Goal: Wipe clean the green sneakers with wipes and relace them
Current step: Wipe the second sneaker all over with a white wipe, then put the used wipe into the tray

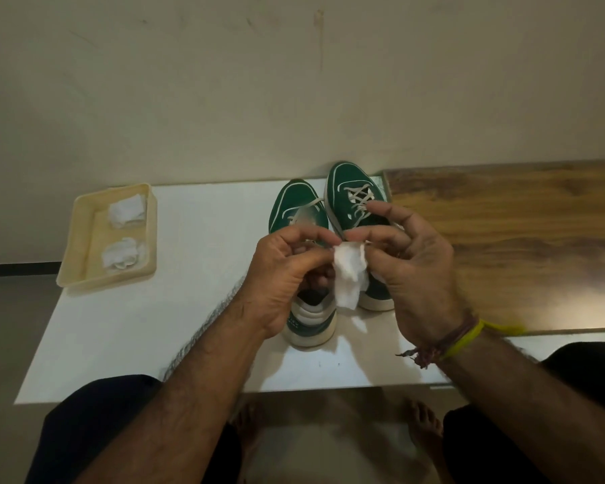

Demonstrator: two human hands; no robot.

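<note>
Setting: plain beige wall point(224, 82) behind a white desk point(137, 326); a wood-grain panel point(503, 246) lies over the desk's right part.
Sneakers, general: two green sneakers with off-white soles and thin white trim lines, standing side by side near the middle of the desk, toes toward the wall.
Left sneaker point(299, 211): nearer the person; toe and heel show, the middle hidden behind the left hand; heel has a pale grey collar and a thick cream sole; one loose lace end crosses the toe area; lacing otherwise hidden.
Right sneaker point(350, 197): set a little farther back, its right side by the panel's edge; cream laces cross through the front eyelets; rear part covered by the right hand.
Wipe point(348, 270): white, crumpled, hanging down between the two hands, above the gap between the sneakers.
Left hand point(287, 270): fingers curled, thumb and fingertips pinching the wipe's left upper edge.
Right hand point(409, 260): thumb and a finger pinching the wipe's right upper edge, the other fingers raised and spread; yellow band point(465, 338) and reddish threads on the wrist.
Tray point(81, 235): cream plastic, at the desk's far left corner, holding two wads of white wipes, well apart from the sneakers.
Foreground: dark trousers and bare feet below the desk edge.
</note>
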